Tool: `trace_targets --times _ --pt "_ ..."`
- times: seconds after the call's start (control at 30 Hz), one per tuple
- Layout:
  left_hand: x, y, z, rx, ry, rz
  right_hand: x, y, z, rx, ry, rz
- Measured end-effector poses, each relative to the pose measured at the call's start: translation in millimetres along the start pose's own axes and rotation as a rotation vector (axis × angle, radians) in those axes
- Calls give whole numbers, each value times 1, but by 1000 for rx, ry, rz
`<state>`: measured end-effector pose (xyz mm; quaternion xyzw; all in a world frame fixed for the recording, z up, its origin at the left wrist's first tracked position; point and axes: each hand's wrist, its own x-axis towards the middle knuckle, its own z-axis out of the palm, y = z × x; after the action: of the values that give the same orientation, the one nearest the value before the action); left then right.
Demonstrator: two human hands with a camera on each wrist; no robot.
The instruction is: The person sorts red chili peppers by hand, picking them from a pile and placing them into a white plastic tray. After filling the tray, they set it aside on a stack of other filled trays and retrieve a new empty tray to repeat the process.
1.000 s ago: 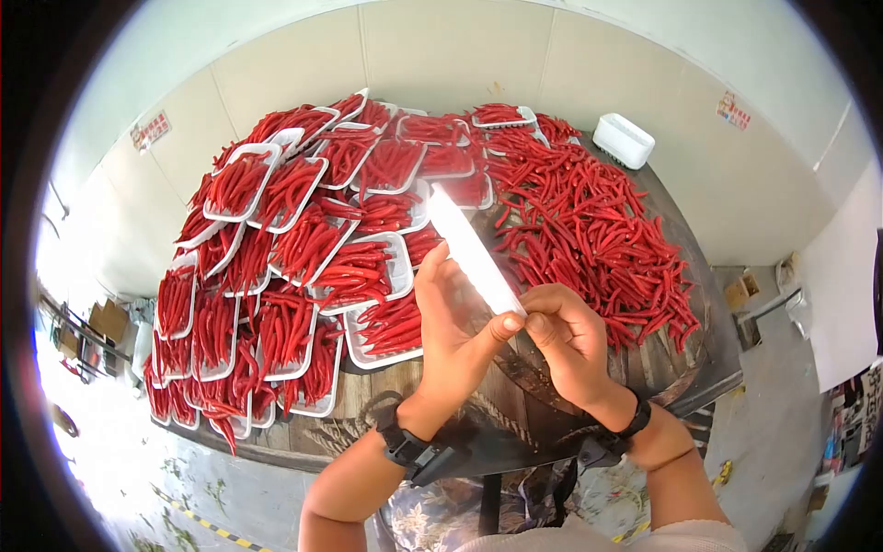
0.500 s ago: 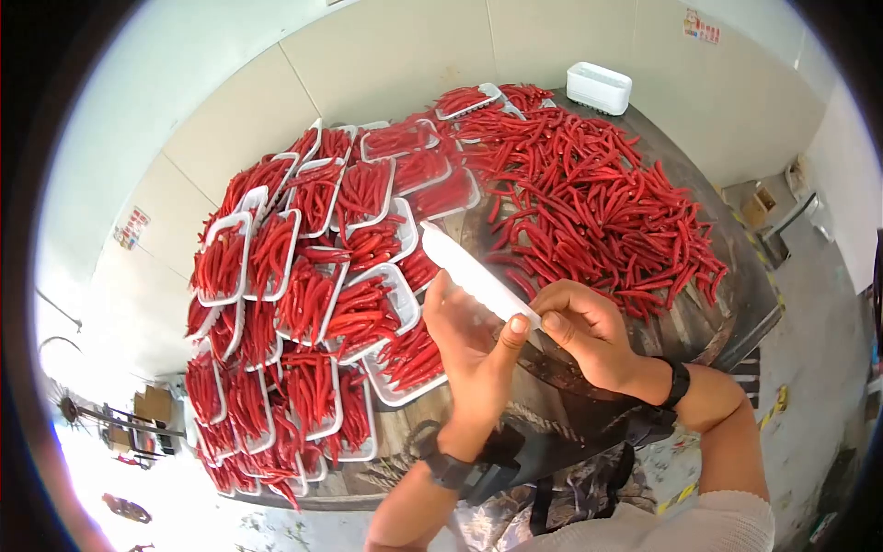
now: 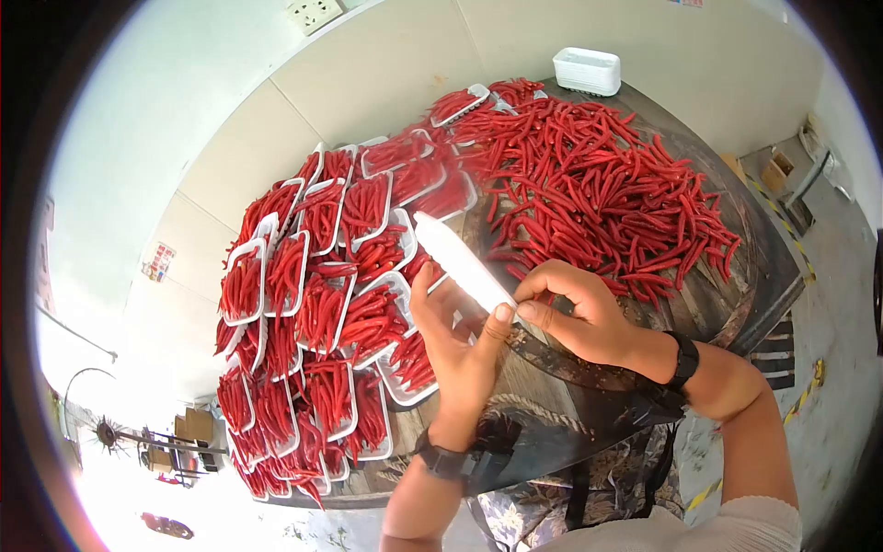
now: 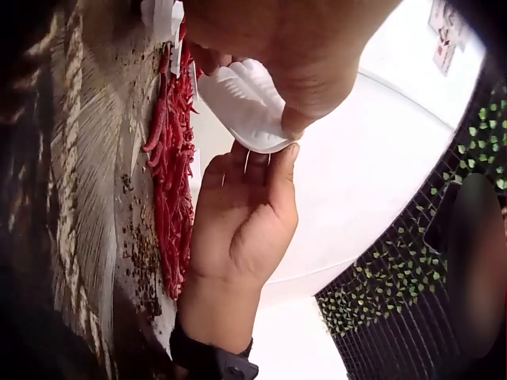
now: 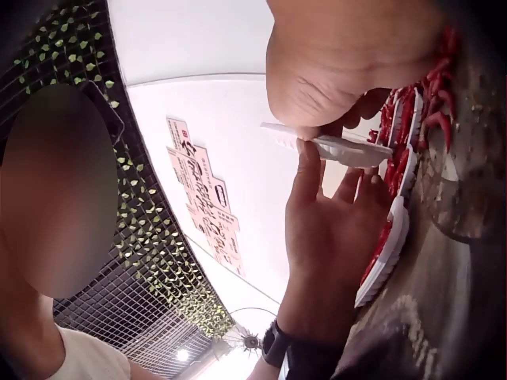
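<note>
A white foam tray [image 3: 464,269] is held up edge-on over the front of the table, between both hands. My left hand [image 3: 463,357] grips it, thumb at the near end and fingers along the left side. My right hand [image 3: 586,317] pinches the near end with thumb and forefinger, right beside the left thumb. In the left wrist view the tray [image 4: 245,111] shows its hollow inner face, with no peppers visible in it. From the right wrist the tray [image 5: 346,149] appears as a thin slab between the hands.
Several trays filled with red chili peppers [image 3: 371,313] overlap on the left of the wooden table [image 3: 552,379]. A loose pile of chili peppers [image 3: 607,198] covers the right side. White trays [image 3: 587,74] are stacked at the back. A rope [image 3: 543,411] lies along the front.
The head view has turned, so the table appears rotated and shifted. Both hands keep hold of the tray's near end, with only small finger movements.
</note>
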<state>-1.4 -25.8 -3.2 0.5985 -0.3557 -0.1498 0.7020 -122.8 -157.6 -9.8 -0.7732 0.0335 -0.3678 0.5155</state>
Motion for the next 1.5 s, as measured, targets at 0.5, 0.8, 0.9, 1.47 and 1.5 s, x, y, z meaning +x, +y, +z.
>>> trace_targets --times 0.5,0.8,0.9,1.47,1.5 --pt "2 -11 2 -326 -176 -3 -2 -6 3 -28 52 -45" --pt "-3 -6 5 -230 -89 -42 -2 -9 2 11 12 -30" --pt "-1 -9 3 -201 -98 -43 -3 -6 3 -1 27 -43" --pt "27 14 -40 -475 322 322 17 -26 -24 -547 131 -454" --pt "28 15 -44 -486 331 345 16 -32 -25 -550 140 -462"
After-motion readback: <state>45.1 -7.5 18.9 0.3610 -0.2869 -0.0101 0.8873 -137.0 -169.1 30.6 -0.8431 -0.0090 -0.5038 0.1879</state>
